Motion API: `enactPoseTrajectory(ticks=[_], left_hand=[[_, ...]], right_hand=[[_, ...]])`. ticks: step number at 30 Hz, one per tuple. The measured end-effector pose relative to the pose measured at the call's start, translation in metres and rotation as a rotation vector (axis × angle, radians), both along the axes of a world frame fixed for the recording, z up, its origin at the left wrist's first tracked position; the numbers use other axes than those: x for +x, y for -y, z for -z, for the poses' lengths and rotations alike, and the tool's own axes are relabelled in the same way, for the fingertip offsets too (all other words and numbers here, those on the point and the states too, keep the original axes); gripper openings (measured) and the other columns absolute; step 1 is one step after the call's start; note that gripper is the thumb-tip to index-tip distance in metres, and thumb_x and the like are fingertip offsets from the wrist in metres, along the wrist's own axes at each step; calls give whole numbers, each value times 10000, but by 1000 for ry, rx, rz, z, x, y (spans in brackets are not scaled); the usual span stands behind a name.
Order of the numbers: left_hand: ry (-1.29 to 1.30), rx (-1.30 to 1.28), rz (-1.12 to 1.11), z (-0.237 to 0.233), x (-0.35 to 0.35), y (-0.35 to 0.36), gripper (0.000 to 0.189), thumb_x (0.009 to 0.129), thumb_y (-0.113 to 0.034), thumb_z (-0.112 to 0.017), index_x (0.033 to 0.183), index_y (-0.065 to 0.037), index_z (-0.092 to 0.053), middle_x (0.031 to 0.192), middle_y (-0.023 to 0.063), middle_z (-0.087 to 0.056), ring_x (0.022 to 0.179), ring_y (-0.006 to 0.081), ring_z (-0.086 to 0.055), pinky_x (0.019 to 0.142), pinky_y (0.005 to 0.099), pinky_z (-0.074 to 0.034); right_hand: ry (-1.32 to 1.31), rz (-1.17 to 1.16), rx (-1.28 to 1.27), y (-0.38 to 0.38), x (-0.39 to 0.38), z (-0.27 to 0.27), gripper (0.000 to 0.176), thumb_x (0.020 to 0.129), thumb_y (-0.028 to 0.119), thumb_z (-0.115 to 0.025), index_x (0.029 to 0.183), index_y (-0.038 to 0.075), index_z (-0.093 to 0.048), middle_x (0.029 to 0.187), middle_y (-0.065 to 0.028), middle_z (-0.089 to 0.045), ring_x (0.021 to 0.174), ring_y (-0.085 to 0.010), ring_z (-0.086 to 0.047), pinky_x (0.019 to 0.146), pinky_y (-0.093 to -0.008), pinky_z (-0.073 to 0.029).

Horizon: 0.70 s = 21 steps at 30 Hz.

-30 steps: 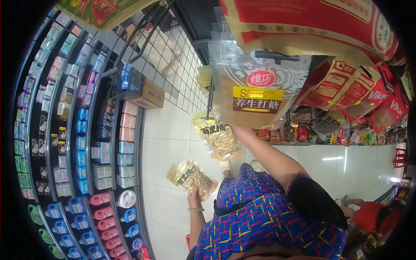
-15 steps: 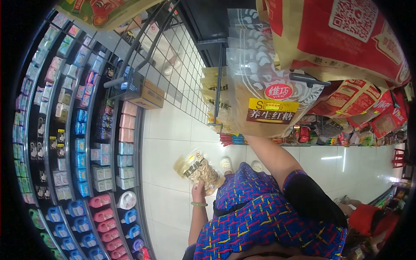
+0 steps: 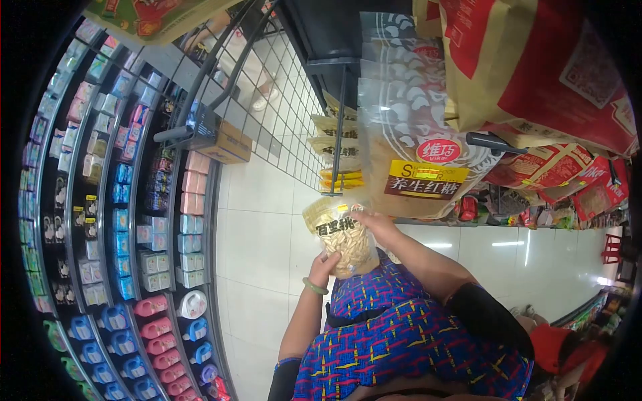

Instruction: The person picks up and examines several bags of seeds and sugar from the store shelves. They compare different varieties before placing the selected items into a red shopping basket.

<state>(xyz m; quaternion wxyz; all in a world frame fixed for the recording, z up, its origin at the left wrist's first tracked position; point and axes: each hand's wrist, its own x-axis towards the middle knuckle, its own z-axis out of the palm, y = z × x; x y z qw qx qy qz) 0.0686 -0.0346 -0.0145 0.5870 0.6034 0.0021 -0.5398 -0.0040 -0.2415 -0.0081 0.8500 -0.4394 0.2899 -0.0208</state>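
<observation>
A clear packet of pale, nut-like pieces (image 3: 349, 244) with a gold top and black lettering is held upright in front of my body. My left hand (image 3: 323, 269), wearing a green bangle on the wrist, grips its lower left edge with the thumb across the front. At the upper right corner, my right hand (image 3: 373, 225) pinches the same packet; some of its fingers are hidden behind. Just above hang similar gold packets (image 3: 334, 145) on a rack hook (image 3: 339, 134). Bags of brown sugar (image 3: 428, 180) hang close above my right hand.
Large red and tan paper bags (image 3: 528, 73) fill the upper right. A wire grid (image 3: 281, 113) stands at upper left, with a cardboard box (image 3: 231, 145) beyond it. Shelves of detergent bottles (image 3: 157, 327) line the left. Part of another person (image 3: 562, 344) shows at lower right.
My right hand has come down from behind the sugar bags to the packet's upper corner. My left hand has raised the packet up and to the right, turning it more upright.
</observation>
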Motion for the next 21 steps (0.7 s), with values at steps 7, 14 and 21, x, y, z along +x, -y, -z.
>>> enactPoseTrajectory(ticks=[7, 14, 21], left_hand=[[75, -86, -149, 21, -8, -7, 656, 857, -340, -570, 1362, -21, -298, 1275, 117, -444, 1106, 174, -455, 920, 314, -365], [38, 4, -145, 22, -24, -42, 648, 860, -416, -543, 1342, -34, -340, 1266, 139, -464, 1102, 237, -479, 937, 344, -360], [16, 61, -189, 27, -36, -49, 589, 872, -390, -533, 1318, -35, -381, 1252, 145, -483, 1097, 246, -498, 944, 345, -368]], right_hand=[[-134, 153, -707, 7, 12, -32, 459, 850, 387, -572, 1122, 17, -568, 1088, -91, -598, 977, -212, -554, 892, -320, -395], [-158, 263, -947, 9, 18, 3, 318, 838, 307, -582, 1022, 48, -575, 972, -129, -607, 933, -296, -555, 836, -387, -408], [-97, 326, -1245, 1, 24, 9, 218, 837, 172, -531, 994, 31, -588, 934, -168, -607, 900, -334, -561, 790, -405, -427]])
